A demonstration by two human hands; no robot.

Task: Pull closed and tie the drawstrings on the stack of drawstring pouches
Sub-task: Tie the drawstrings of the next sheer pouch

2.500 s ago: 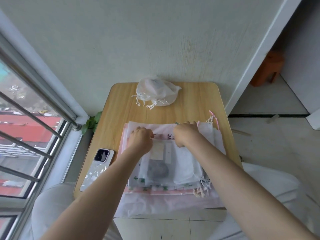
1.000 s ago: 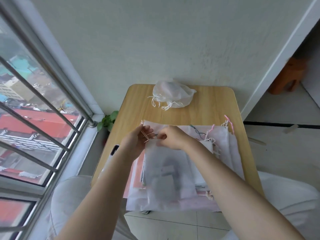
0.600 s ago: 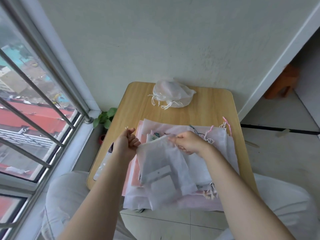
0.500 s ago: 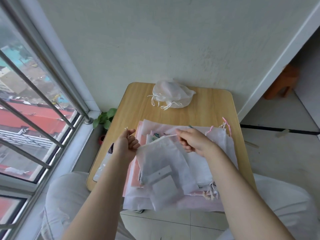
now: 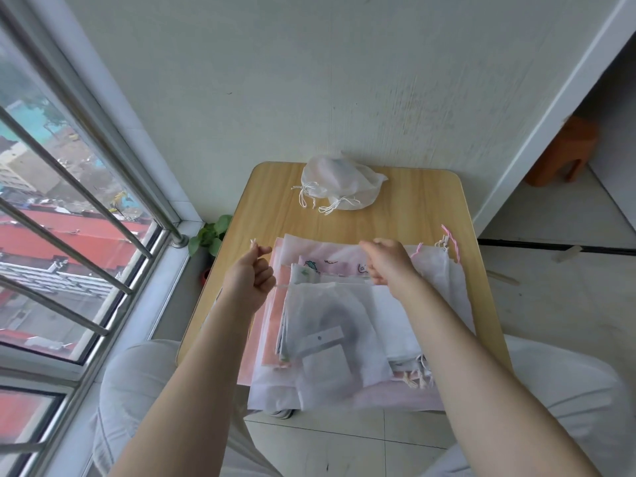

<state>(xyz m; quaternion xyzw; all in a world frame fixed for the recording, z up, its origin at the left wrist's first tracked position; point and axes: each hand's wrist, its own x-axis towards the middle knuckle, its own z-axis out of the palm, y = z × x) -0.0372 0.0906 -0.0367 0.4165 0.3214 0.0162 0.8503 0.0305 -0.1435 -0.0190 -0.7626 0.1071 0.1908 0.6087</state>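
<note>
A stack of flat white and pink drawstring pouches (image 5: 347,266) covers the near half of the small wooden table (image 5: 416,215). On top lies a translucent white pouch (image 5: 337,332) with a paper tag inside. My left hand (image 5: 249,275) grips this pouch's white drawstring at the stack's left edge, the cord end sticking out above the fist. My right hand (image 5: 387,261) pinches the pouch's top hem on the right. Two tied white pouches (image 5: 335,182) sit bunched at the table's far edge.
A barred window (image 5: 69,215) runs along the left. A small green plant (image 5: 210,234) stands on the floor by the table's left corner. The wall is right behind the table. An orange stool (image 5: 564,149) stands at the far right. My knees are under the table's near edge.
My left hand has drawn the white cord out to the left and my right hand has moved right along the top hem. The top pouch's mouth is stretched flatter between them.
</note>
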